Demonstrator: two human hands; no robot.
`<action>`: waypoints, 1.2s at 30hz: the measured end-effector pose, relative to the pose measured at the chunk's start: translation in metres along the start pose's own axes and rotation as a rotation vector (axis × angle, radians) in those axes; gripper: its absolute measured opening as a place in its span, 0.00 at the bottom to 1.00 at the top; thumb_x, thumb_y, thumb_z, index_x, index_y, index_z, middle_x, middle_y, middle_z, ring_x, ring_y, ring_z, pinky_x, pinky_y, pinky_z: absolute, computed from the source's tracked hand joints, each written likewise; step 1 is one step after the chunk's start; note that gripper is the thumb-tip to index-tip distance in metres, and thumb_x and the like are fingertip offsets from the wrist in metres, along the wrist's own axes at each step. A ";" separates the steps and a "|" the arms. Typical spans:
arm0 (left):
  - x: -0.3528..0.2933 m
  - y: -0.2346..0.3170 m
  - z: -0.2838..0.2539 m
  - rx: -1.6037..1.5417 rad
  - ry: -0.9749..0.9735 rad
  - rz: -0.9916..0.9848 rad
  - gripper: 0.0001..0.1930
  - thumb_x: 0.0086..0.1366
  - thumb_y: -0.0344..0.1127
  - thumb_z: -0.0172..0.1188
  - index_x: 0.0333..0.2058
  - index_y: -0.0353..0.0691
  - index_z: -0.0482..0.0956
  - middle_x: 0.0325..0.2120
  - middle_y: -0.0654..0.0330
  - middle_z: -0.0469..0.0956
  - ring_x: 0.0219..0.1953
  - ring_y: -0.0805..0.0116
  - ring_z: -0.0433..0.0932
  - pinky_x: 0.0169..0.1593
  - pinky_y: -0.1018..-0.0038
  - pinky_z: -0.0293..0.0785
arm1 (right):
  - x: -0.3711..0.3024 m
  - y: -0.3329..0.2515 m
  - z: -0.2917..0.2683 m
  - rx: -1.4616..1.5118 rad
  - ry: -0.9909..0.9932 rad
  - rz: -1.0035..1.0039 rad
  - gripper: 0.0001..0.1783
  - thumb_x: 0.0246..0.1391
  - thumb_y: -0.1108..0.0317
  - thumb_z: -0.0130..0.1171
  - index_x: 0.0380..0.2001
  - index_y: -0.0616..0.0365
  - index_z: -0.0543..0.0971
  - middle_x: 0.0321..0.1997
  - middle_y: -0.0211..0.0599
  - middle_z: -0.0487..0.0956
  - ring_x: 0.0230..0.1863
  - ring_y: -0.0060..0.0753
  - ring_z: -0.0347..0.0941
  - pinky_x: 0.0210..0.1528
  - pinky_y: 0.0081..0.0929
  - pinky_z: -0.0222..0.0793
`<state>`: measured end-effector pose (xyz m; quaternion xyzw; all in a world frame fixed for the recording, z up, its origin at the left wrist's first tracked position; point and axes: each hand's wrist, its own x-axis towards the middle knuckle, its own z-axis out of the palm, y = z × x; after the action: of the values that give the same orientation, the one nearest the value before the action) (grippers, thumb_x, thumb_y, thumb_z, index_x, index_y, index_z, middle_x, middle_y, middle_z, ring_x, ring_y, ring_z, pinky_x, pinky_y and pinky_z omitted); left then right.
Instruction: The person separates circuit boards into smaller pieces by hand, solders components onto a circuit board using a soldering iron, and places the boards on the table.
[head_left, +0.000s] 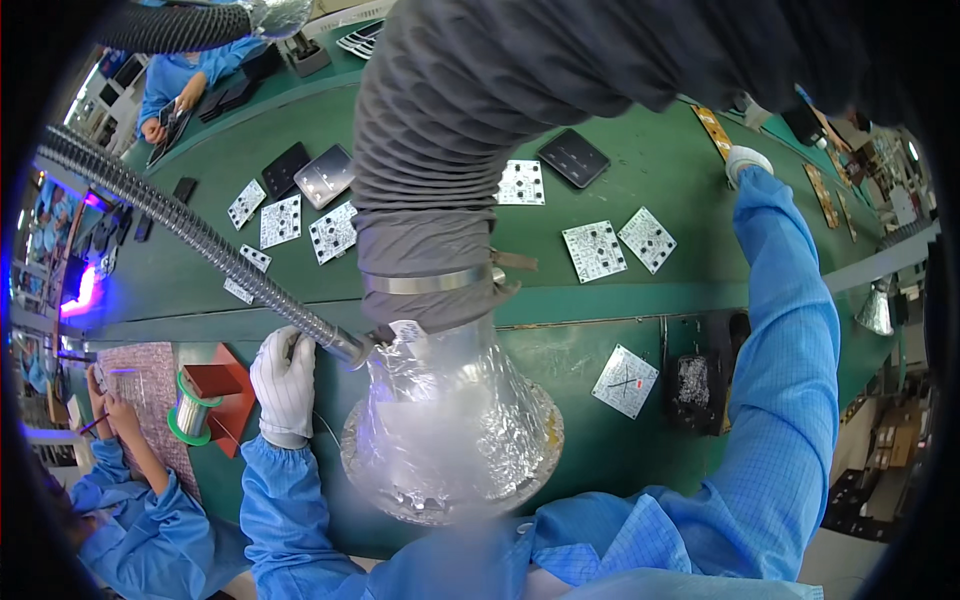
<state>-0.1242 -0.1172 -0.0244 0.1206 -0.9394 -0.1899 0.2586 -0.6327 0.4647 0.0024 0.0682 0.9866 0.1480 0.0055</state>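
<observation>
My left hand (284, 385), in a white striped glove, is closed at the near bench, fingers curled. A thin solder wire (326, 428) curves out beside it, seemingly pinched in those fingers, whose tips are hidden. Left of it stands a wire spool (190, 420) with green rims, against a reddish-brown stand (232, 385). Far off to the right, my gloved right hand (748, 162) reaches across the green bench. It is closed at the near end of a brown-yellow circuit board strip (711, 131); the fingertips are not clear.
A large fume hose (430, 240) with a foil-wrapped hood (450, 430) fills the middle. White circuit boards (594, 251) and dark flat panels (574, 158) lie across the bench. Right of a single board (626, 381) sits a black soldering-tip cleaner (692, 385). Co-workers (150, 510) sit left.
</observation>
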 end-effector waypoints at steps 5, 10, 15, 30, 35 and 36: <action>0.002 0.006 0.000 -0.098 0.010 -0.108 0.05 0.57 0.28 0.61 0.32 0.36 0.77 0.25 0.54 0.78 0.28 0.56 0.78 0.33 0.68 0.73 | -0.023 -0.017 -0.013 -0.169 0.038 -0.062 0.14 0.53 0.65 0.52 0.41 0.55 0.82 0.45 0.44 0.81 0.47 0.46 0.78 0.45 0.41 0.75; 0.003 0.013 0.000 -0.059 0.038 -0.083 0.05 0.59 0.31 0.59 0.33 0.38 0.78 0.27 0.53 0.79 0.31 0.54 0.79 0.35 0.66 0.74 | -0.069 -0.032 -0.072 -0.130 0.108 -0.054 0.15 0.52 0.62 0.53 0.40 0.51 0.83 0.44 0.43 0.82 0.47 0.46 0.78 0.45 0.42 0.74; -0.005 0.013 -0.002 0.122 0.106 -0.047 0.06 0.61 0.37 0.59 0.36 0.46 0.80 0.31 0.58 0.80 0.33 0.57 0.80 0.37 0.66 0.75 | -0.119 -0.010 -0.159 -0.031 0.153 -0.106 0.19 0.51 0.59 0.53 0.39 0.61 0.82 0.42 0.52 0.81 0.45 0.52 0.78 0.46 0.42 0.73; -0.081 0.031 -0.037 0.224 -0.131 0.062 0.10 0.63 0.36 0.55 0.40 0.39 0.77 0.36 0.54 0.77 0.41 0.56 0.76 0.42 0.66 0.74 | -0.523 0.053 -0.154 0.902 -0.395 -0.627 0.16 0.55 0.60 0.54 0.34 0.65 0.77 0.29 0.37 0.76 0.27 0.25 0.72 0.26 0.22 0.68; -0.142 0.059 -0.073 0.169 -0.007 0.483 0.05 0.64 0.31 0.55 0.37 0.39 0.76 0.29 0.55 0.75 0.34 0.57 0.76 0.36 0.67 0.74 | -0.531 -0.026 -0.073 1.014 -0.398 -0.971 0.15 0.59 0.60 0.52 0.36 0.64 0.76 0.35 0.43 0.75 0.33 0.40 0.73 0.35 0.30 0.71; -0.153 0.066 -0.079 0.161 -0.036 0.461 0.05 0.64 0.31 0.55 0.37 0.39 0.76 0.29 0.55 0.75 0.34 0.57 0.76 0.36 0.67 0.74 | -0.533 -0.038 -0.063 1.098 -0.552 -0.904 0.15 0.59 0.61 0.52 0.37 0.63 0.77 0.36 0.43 0.75 0.35 0.44 0.73 0.37 0.33 0.71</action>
<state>0.0377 -0.0312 -0.0012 -0.0800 -0.9587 -0.0524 0.2677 -0.1119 0.3380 0.0465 -0.3148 0.8135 -0.4029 0.2772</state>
